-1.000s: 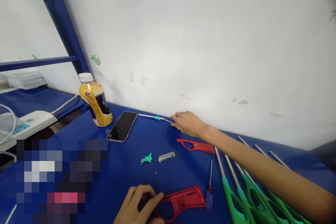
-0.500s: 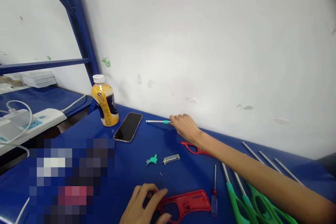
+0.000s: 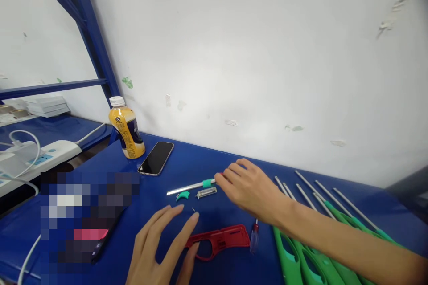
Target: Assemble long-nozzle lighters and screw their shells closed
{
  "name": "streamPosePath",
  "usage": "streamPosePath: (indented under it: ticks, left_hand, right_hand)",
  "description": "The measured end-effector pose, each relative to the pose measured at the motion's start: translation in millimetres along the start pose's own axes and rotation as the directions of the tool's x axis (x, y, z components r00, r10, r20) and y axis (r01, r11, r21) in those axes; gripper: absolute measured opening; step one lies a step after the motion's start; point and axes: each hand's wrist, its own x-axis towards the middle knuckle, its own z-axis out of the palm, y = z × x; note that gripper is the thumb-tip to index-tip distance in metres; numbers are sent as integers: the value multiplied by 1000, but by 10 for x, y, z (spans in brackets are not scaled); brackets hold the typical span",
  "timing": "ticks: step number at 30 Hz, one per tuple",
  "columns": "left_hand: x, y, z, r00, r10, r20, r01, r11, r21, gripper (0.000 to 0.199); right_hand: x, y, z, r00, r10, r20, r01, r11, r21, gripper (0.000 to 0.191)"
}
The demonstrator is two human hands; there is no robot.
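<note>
My right hand (image 3: 245, 187) is closed around the end of a slim metal lighter tube (image 3: 187, 188) with a teal collar. A bit of red shows at its fingertips; most of that part is hidden. My left hand (image 3: 163, 245) has its fingers spread, with the thumb by the left end of a red lighter handle shell (image 3: 230, 238), its inside facing up; whether they touch I cannot tell. Beyond the left fingers lie a teal trigger (image 3: 182, 196), a clear fuel tank (image 3: 206, 193) and a tiny metal pin (image 3: 193, 209). Right of the shell is a screwdriver (image 3: 254, 236), partly behind my right hand.
Several green long-necked lighters (image 3: 290, 258) lie at the right, partly under my right forearm. A phone (image 3: 156, 158) and a yellow bottle (image 3: 127, 129) stand towards the back left. A power strip (image 3: 56, 156) is at the far left. The white wall (image 3: 234, 53) bounds the blue table.
My right hand has come from beside the wall towards me with the metal tube. My left hand has lifted and its fingers have spread. The view has shifted slightly.
</note>
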Motion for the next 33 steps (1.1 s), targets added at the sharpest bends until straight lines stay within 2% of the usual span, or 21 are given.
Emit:
streamPosePath:
  ticks: [1, 3, 5, 7, 9, 12, 13, 16, 18, 25, 31, 33]
  left_hand:
    - [38, 33, -8, 999, 37, 5, -38, 999, 28, 52]
    - [92, 83, -7, 996, 87, 18, -88, 995, 45, 58]
    - [108, 120, -4, 996, 88, 32, -88, 996, -6, 57]
    - [88, 152, -19, 997, 61, 48, -58, 996, -67, 48]
    - [46, 181, -62, 997, 30, 65, -24, 995, -99, 38]
    - [-26, 206, -163, 997, -37, 62, 44, 993, -114, 27]
    - [-50, 203, -199, 996, -64, 57, 71, 991, -117, 24]
    - [-124, 163, -296, 986, -160, 44, 164, 980, -115, 20]
    - [-181, 121, -350, 973, -226, 42, 229, 967, -109, 19]
    - [-324, 49, -421, 935, -342, 94, 351, 928, -124, 25]
    - [-327, 43, -365, 930, -335, 151, 355, 925, -134, 23]
    - [-318, 37, -358, 932, -321, 170, 345, 930, -130, 23]
  right_hand:
    - [-28, -77, -78, 997, -17, -74, 17, 1000, 7, 10]
    - [-85, -241, -213, 976, -35, -214, 42, 999, 33, 19]
    - [-146, -403, -317, 947, -39, -319, 65, 995, 71, 27]
    - [-204, -542, -389, 924, -42, -379, 90, 990, 110, 28]
    - [-247, -638, -431, 920, -38, -390, 104, 983, 150, 28]
    - [-276, -691, -448, 953, 5, -304, 69, 971, 231, 19]
    - [-281, -688, -440, 965, 26, -261, 43, 965, 258, 23]
    - [-314, -646, -354, 986, 75, -147, -26, 950, 311, 55]
    - [-369, -612, -240, 993, 85, -79, -55, 945, 321, 63]
    - [-653, -572, 189, 992, 49, 117, -83, 949, 306, 41]
    - [-699, -560, 244, 992, 3, 129, -51, 926, 374, 29]
    - [-690, -557, 235, 994, 8, 112, -53, 913, 404, 33]
